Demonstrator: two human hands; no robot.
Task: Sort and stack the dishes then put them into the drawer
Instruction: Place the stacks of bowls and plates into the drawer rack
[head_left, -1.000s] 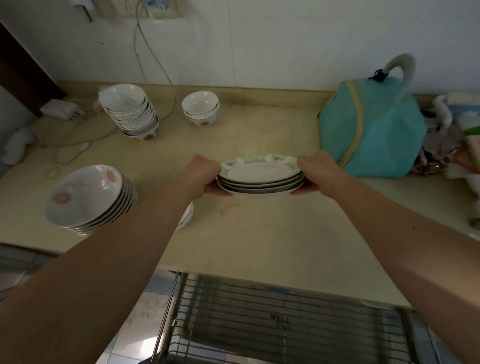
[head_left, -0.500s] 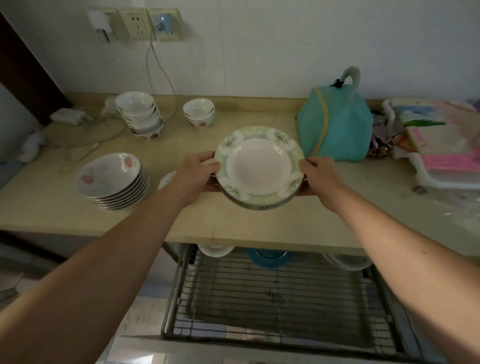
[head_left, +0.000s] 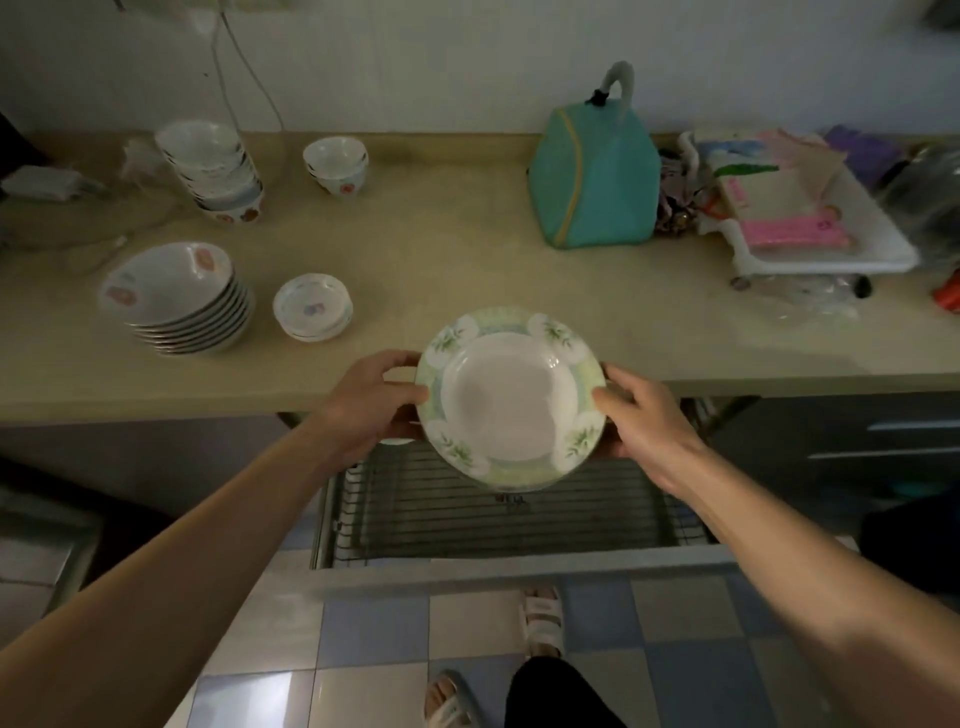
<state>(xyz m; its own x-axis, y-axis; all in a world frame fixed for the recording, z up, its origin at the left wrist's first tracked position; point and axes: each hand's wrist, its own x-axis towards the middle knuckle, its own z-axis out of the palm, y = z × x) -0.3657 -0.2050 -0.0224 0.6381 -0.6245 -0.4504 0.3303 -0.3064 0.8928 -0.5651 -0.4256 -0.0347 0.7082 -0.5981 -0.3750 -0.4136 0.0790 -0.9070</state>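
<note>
A stack of green-rimmed white plates (head_left: 511, 397) hangs in the air past the counter's front edge, above the open wire-rack drawer (head_left: 511, 512). My left hand (head_left: 382, 397) grips the stack's left rim and my right hand (head_left: 636, 413) grips its right rim. On the counter (head_left: 467, 249) stand a stack of large floral bowls (head_left: 179, 296), a stack of small saucers (head_left: 311, 314), a tall leaning stack of rice bowls (head_left: 215, 169) and a short stack of small bowls (head_left: 337, 163).
A teal bag (head_left: 595, 176) stands at the back right of the counter. Beside it a white tray (head_left: 810, 223) holds packets and cloths. Cables run down the wall at the back left. Below are a checkered tile floor and my sandalled feet (head_left: 543, 618).
Both hands have lifted the plate stack off the counter and drawn it toward me, out over the open drawer. The view has pulled back and tilted down.
</note>
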